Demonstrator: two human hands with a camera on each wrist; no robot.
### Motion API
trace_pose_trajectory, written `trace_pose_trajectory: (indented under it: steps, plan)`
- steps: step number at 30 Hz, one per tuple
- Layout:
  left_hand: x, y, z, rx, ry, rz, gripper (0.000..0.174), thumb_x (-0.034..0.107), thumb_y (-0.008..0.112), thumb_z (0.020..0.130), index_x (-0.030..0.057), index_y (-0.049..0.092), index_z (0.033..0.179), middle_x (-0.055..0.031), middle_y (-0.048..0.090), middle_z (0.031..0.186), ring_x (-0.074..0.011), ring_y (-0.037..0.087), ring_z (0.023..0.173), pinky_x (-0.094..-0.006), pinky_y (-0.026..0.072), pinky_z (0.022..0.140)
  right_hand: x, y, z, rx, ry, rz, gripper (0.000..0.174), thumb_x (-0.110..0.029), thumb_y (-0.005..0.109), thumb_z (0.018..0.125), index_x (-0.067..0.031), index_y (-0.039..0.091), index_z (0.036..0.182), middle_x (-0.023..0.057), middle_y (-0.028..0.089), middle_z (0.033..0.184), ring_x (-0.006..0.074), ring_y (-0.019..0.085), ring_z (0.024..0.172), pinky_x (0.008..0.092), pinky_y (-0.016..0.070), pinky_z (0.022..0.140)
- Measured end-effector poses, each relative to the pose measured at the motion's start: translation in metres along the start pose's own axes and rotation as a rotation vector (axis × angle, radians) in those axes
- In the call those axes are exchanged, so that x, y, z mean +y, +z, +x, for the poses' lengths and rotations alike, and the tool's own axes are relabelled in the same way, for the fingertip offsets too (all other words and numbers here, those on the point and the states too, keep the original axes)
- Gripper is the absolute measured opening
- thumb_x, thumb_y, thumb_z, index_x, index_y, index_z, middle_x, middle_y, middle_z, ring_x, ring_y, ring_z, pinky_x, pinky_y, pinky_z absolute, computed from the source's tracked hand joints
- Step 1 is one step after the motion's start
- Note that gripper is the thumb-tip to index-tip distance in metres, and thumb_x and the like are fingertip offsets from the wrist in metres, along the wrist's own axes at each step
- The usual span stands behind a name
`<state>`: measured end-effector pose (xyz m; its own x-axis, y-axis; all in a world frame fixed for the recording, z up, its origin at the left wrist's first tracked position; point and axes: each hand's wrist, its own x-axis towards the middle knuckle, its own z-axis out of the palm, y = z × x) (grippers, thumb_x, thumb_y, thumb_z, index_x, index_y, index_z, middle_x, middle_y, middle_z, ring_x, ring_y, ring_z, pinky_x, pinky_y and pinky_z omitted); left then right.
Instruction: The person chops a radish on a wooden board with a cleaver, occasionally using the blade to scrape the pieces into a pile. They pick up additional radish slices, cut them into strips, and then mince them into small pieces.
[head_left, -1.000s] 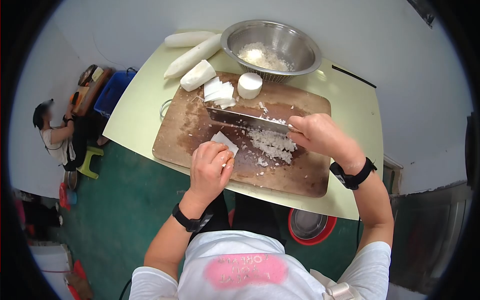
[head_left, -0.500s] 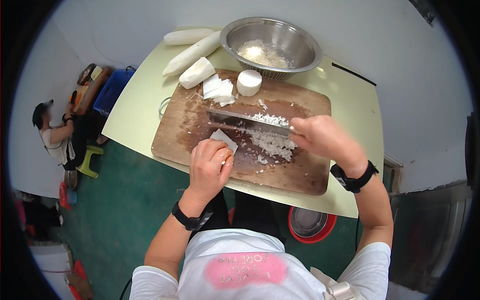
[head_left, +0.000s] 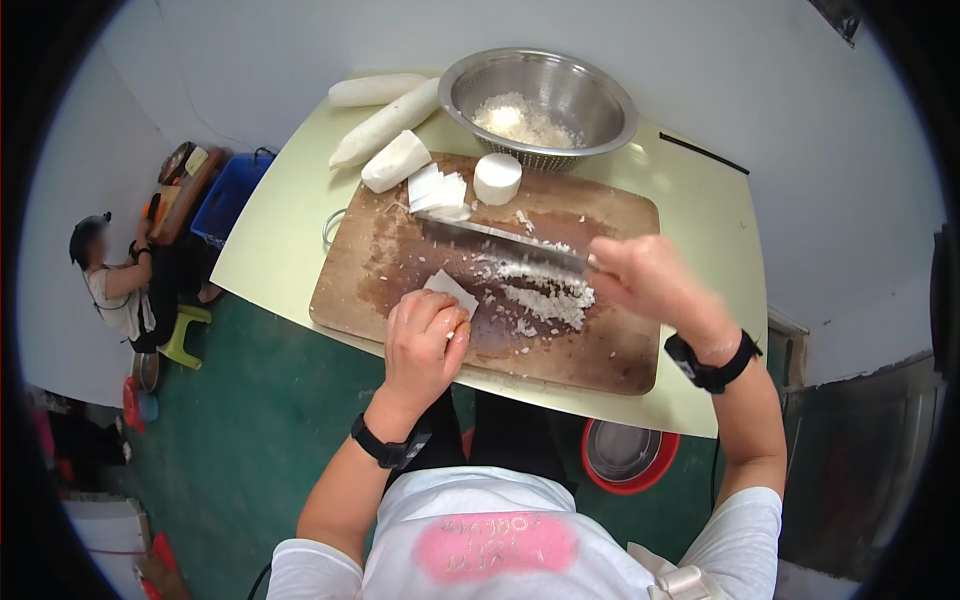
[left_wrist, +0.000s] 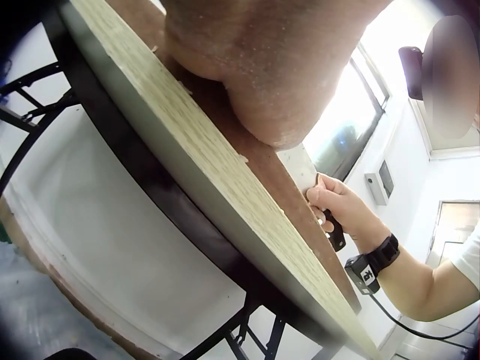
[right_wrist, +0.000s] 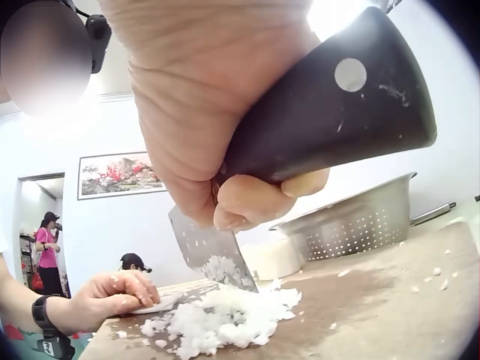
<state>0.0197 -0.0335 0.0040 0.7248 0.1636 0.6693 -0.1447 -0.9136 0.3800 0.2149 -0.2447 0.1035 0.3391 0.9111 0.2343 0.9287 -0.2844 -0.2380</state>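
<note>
My right hand (head_left: 655, 283) grips the black handle (right_wrist: 330, 105) of a cleaver (head_left: 505, 243), its blade over the pile of chopped white bits (head_left: 550, 300). In the right wrist view, white bits cling to the blade (right_wrist: 214, 251). With fingers bent, my left hand (head_left: 425, 340) rests on white slices (head_left: 452, 290) near the front edge of the wooden board (head_left: 620, 350); in the right wrist view the left hand (right_wrist: 112, 298) lies beyond the pile. Stacked slices (head_left: 438, 190) and a thick round piece (head_left: 497, 179) are at the board's back.
A steel colander (head_left: 610, 120) with white bits stands behind the board. Whole white radishes (head_left: 385, 123) and a cut one (head_left: 396, 161) lie back left. At far left a person (head_left: 115, 280) sits beside a blue crate (head_left: 232, 198). A red basin (head_left: 630, 485) is below the table's front edge.
The cleaver's blade has shifted slightly and now slants more over the chopped bits. The left hand stays on the slices. The whole head view has shifted a little.
</note>
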Motion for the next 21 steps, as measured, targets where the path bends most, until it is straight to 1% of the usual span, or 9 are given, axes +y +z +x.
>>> trace_pose_trajectory:
  steps: [2,5,8,12,14,15,17,21]
  plan:
    - [0.002,0.0,0.001,0.008,0.008,0.015,0.015,0.003,0.07,0.074,0.0047,0.065,0.088,-0.0107,0.064,0.098,-0.0324,0.059,0.096,-0.0431,0.0473,0.083,0.009,-0.002,0.003,0.005,0.022,-0.006,0.019,-0.017,0.067,0.083,-0.0021,0.056,0.079,0.0187,0.06,0.066,0.0401,0.062,0.067,0.0485,0.0492,0.06]
    - [-0.001,0.002,-0.001,0.006,-0.005,0.0,0.016,0.002,0.07,0.074,0.0045,0.065,0.088,-0.0105,0.064,0.098,-0.0323,0.059,0.096,-0.0429,0.0473,0.083,0.023,0.005,0.004,-0.093,0.064,-0.087,0.02,-0.017,0.068,0.083,-0.0014,0.055,0.079,0.0195,0.06,0.067,0.0403,0.062,0.068,0.0487,0.0488,0.062]
    - [-0.001,0.003,0.0,0.024,0.007,-0.007,0.015,0.002,0.07,0.073,0.0042,0.065,0.088,-0.0104,0.063,0.097,-0.0321,0.059,0.095,-0.0428,0.0472,0.083,0.026,0.006,0.002,-0.06,0.02,-0.041,0.02,-0.016,0.067,0.083,-0.0014,0.055,0.079,0.0193,0.06,0.067,0.0407,0.061,0.068,0.0487,0.0486,0.062]
    - [0.001,0.003,0.0,0.028,0.024,0.022,0.016,0.002,0.07,0.073,0.0041,0.064,0.087,-0.0104,0.063,0.096,-0.0321,0.059,0.094,-0.0427,0.0472,0.083,0.008,0.004,-0.004,-0.051,0.045,0.021,0.019,-0.016,0.067,0.083,-0.0019,0.056,0.081,0.0191,0.06,0.067,0.0405,0.061,0.068,0.0484,0.0486,0.062]
    - [0.0,0.003,0.0,0.018,0.004,0.005,0.016,0.002,0.07,0.073,0.0044,0.065,0.088,-0.0106,0.064,0.097,-0.0322,0.059,0.094,-0.0429,0.0472,0.082,0.009,0.007,-0.004,-0.12,0.065,-0.026,0.018,-0.017,0.068,0.083,-0.0026,0.056,0.082,0.019,0.06,0.067,0.0402,0.062,0.068,0.0485,0.0485,0.061]
    - [-0.001,0.003,0.001,0.019,0.007,0.006,0.016,0.002,0.07,0.073,0.0044,0.065,0.088,-0.0106,0.064,0.097,-0.0322,0.059,0.094,-0.0429,0.0472,0.082,0.008,0.005,-0.005,-0.117,0.065,-0.026,0.018,-0.017,0.068,0.083,-0.0026,0.056,0.082,0.019,0.06,0.067,0.0402,0.062,0.068,0.0485,0.0485,0.061]
    - [-0.001,0.003,0.0,0.019,0.008,0.01,0.016,0.003,0.07,0.073,0.0045,0.065,0.088,-0.0106,0.064,0.096,-0.0324,0.059,0.094,-0.0432,0.0471,0.082,0.005,0.001,-0.006,-0.02,0.039,0.05,0.018,-0.017,0.068,0.083,-0.0027,0.057,0.082,0.0191,0.061,0.067,0.04,0.062,0.068,0.0485,0.0487,0.061]
    - [0.001,0.004,0.001,0.03,0.02,0.011,0.015,0.003,0.07,0.074,0.0045,0.064,0.088,-0.0106,0.064,0.096,-0.0325,0.059,0.094,-0.0434,0.047,0.082,-0.004,0.003,-0.006,-0.036,0.027,0.032,0.018,-0.017,0.068,0.082,-0.0025,0.057,0.081,0.0188,0.061,0.066,0.0402,0.062,0.067,0.0482,0.0487,0.06]
